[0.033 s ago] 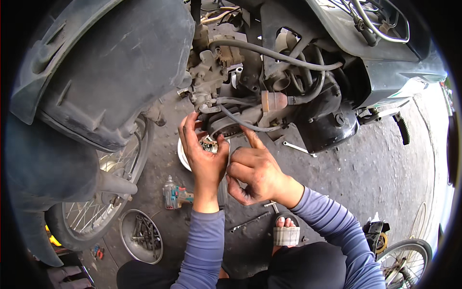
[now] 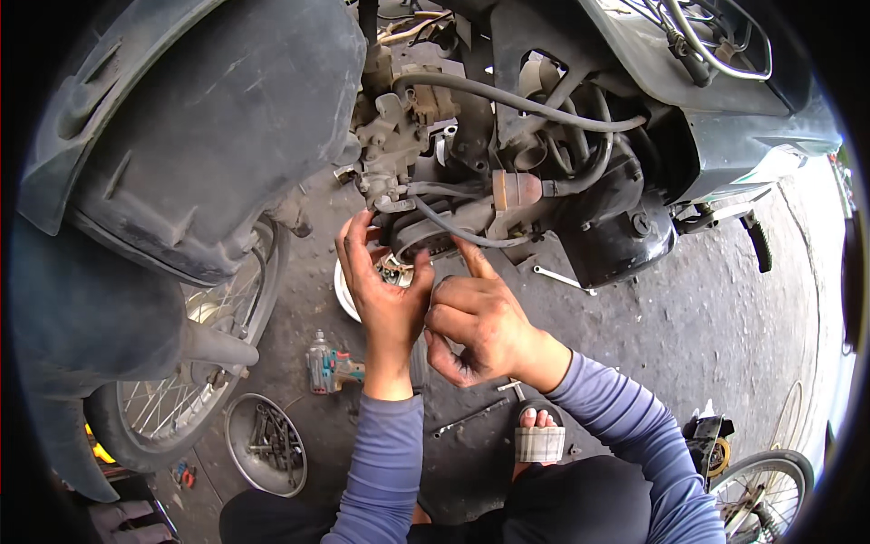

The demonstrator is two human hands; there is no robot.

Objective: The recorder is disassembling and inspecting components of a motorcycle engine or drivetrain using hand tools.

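Note:
My left hand (image 2: 385, 295) reaches up to the underside of a motorbike's engine cylinder (image 2: 435, 238), its fingers curved and its thumb apart from them. Its fingertips are close to a metal fitting below the carburettor (image 2: 385, 181); whether they touch it I cannot tell. Just right of it is my right hand (image 2: 480, 317), index finger stretched to the engine's lower edge beside a thin grey hose (image 2: 462, 234). The other right fingers are curled, the thumb is a little apart, and no object shows in the hand. Behind my left hand, a white bowl (image 2: 344, 295) with small parts is partly hidden.
A cordless impact driver (image 2: 331, 364), a spanner (image 2: 564, 281) and a long bar tool (image 2: 471, 419) lie on the floor. A metal bowl of tools (image 2: 237, 446) stands by the front wheel (image 2: 168, 412). Dark bodywork (image 2: 236, 127) overhangs at left, and a black engine cover (image 2: 625, 240) at right.
My left thumb has shifted very slightly to the right. Both hands otherwise keep their places at the engine.

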